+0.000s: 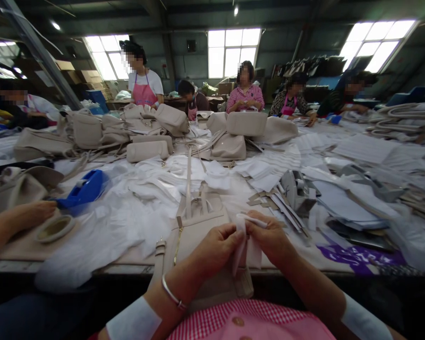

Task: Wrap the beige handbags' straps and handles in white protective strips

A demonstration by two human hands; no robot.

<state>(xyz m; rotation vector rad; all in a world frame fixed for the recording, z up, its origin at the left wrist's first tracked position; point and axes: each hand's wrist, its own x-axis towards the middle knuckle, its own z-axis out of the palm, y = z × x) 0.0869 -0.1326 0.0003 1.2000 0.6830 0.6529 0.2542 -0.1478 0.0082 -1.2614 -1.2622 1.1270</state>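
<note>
A beige handbag (194,226) lies flat at the table's front edge, its long strap running away from me. Over its near end my left hand (216,248) and my right hand (271,238) meet. Both pinch a narrow white strip of paper or tissue (241,245) that is wrapped round a part of the bag I cannot make out. The fingers of both hands are closed on the strip. A silver bangle (172,293) sits on my left wrist.
A co-worker's hand (30,215) rests at the left by a roll of tape (55,228) and a blue tape dispenser (83,189). White wrapping sheets (127,212), grey card pieces (297,193) and piled beige bags (152,134) cover the table. Several people work along the far side.
</note>
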